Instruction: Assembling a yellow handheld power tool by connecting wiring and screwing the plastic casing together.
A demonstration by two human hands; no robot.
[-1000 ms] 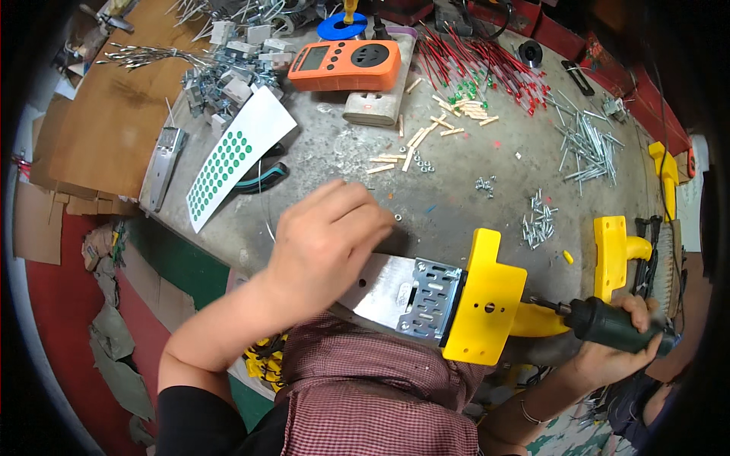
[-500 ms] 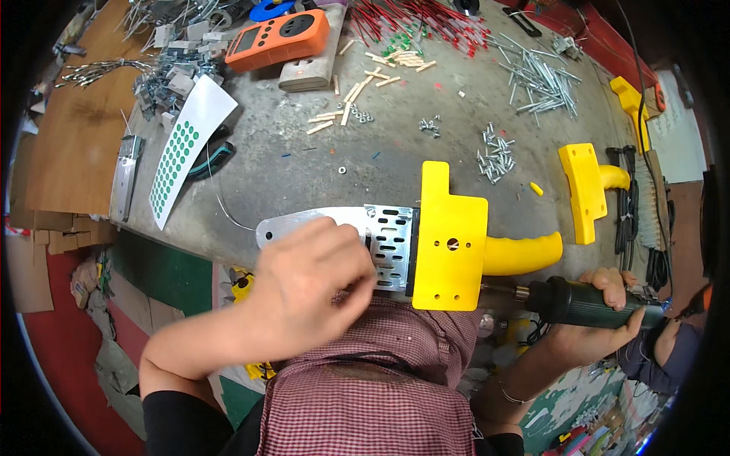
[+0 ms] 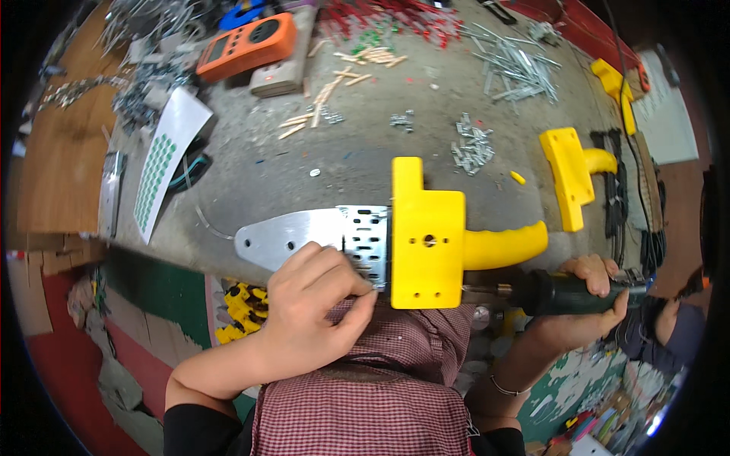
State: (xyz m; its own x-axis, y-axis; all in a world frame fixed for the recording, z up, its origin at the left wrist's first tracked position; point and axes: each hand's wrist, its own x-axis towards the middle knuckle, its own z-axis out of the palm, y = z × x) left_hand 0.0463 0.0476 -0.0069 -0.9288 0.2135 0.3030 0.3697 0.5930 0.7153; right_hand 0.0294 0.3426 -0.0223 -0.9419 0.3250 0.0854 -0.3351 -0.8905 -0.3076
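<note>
At the table's near edge lies a hand tool with a yellow plastic housing (image 3: 428, 266), a ribbed yellow handle (image 3: 506, 247) and a flat silver metal blade (image 3: 293, 228). A slotted metal guard (image 3: 366, 235) joins blade and housing. My left hand (image 3: 315, 304) is over the guard's near edge, thumb and fingers pinched together; what they hold, if anything, is too small to make out. My right hand (image 3: 589, 296) is wrapped round a dark green power screwdriver (image 3: 559, 295). Its bit points left at the housing's near right side; whether the tip touches is unclear.
A second yellow housing (image 3: 564, 178) lies at the right. Beyond are screws (image 3: 473, 144), long metal rods (image 3: 517, 68), pale sticks (image 3: 323, 102), an orange meter (image 3: 247, 47) and a white sheet with green stickers (image 3: 167, 156). Black cables (image 3: 620, 190) run down the right edge.
My left hand has come down off the blade to the guard's near edge, uncovering a second hole in the blade. The whole view has shifted slightly; my right hand still holds the screwdriver.
</note>
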